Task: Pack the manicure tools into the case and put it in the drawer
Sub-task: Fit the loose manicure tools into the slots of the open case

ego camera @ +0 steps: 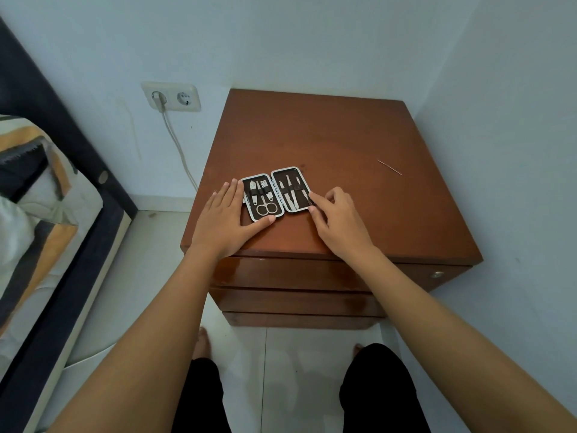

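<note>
I am looking down on the wooden nightstand, its drawers all shut below its worktop. The case is lying open and flat near the front edge, tools strapped into both halves, scissors in the left one. My left hand is lying released and flat against the left half, I judge to steady it. My right hand is pinching a dark slim tool at the right half's rim, apparently seating it. I am reading no brand or lettering anywhere.
</note>
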{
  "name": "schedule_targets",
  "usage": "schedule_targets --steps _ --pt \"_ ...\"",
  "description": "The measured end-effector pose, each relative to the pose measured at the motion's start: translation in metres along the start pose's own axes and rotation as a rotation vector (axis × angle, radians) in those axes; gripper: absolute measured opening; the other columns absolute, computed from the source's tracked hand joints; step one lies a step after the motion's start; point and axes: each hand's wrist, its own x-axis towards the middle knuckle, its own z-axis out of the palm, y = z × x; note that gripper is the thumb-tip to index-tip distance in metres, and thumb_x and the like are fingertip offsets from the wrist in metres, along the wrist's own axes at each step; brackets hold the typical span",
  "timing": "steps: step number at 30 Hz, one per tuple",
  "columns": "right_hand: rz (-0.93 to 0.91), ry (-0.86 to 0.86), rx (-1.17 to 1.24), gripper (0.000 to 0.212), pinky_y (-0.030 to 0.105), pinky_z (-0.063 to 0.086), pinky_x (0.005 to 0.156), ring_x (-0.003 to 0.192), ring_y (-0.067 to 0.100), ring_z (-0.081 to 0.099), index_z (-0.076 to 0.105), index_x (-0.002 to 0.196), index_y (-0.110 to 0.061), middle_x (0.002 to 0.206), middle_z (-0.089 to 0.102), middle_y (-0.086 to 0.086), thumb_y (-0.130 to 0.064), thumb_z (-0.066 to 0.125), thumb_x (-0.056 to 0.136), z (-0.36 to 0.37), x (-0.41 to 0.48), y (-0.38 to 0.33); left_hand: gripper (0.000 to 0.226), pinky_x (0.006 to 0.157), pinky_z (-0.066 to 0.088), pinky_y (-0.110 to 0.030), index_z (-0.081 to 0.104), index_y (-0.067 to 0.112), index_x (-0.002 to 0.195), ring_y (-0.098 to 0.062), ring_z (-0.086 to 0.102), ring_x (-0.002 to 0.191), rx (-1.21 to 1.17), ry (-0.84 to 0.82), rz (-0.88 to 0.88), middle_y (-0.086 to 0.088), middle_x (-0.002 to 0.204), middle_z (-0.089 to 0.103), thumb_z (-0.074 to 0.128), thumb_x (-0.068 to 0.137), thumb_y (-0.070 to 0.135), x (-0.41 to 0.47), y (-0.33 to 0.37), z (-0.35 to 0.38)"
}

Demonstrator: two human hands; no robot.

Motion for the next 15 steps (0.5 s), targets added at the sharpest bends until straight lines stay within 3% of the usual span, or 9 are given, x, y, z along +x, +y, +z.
schedule_targets --steps 5,10,15 --pt "-0.09 0.016 -0.043 0.035 0.03 0.043 0.06 0.094 0.022 0.049 0.054 0.127 -0.018 0.104 0.05 0.008 -0.028 0.045 0.094 0.0022 -0.0025 -0.0014 0.102 0.117 -0.002 -0.032 0.001 0.017 0.151 -0.013 -0.002 0.146 -0.006 0.0 0.002 0.001 0.16 0.001 0.027 0.075 0.08 -0.001 0.0008 -0.0006" --pt "-0.212 -0.028 -0.164 0.034 0.036 0.047 0.068 0.094 0.023 0.049 0.055 0.124 -0.022 0.118 0.051 0.005 -0.033 0.043 0.095 0.0024 -0.0018 -0.0033 0.101 0.118 -0.001 -0.032 0.001 0.017 0.151 -0.013 -0.001 0.146 -0.013 0.007 0.001 0.001 0.16 0.002 0.029 0.076 0.08 -0.0006 0.0007 -0.0003" --pt "-0.209 -0.034 -0.176 0.035 0.036 0.045 0.07 0.094 0.022 0.049 0.055 0.126 -0.024 0.12 0.051 0.002 -0.035 0.041 0.095 0.0052 -0.0011 -0.0001 0.102 0.118 -0.001 -0.032 0.001 0.017 0.151 -0.013 -0.001 0.146 -0.012 0.008 -0.001 0.001 0.16 0.002 0.029 0.076 0.08 -0.0011 0.0006 -0.0004"
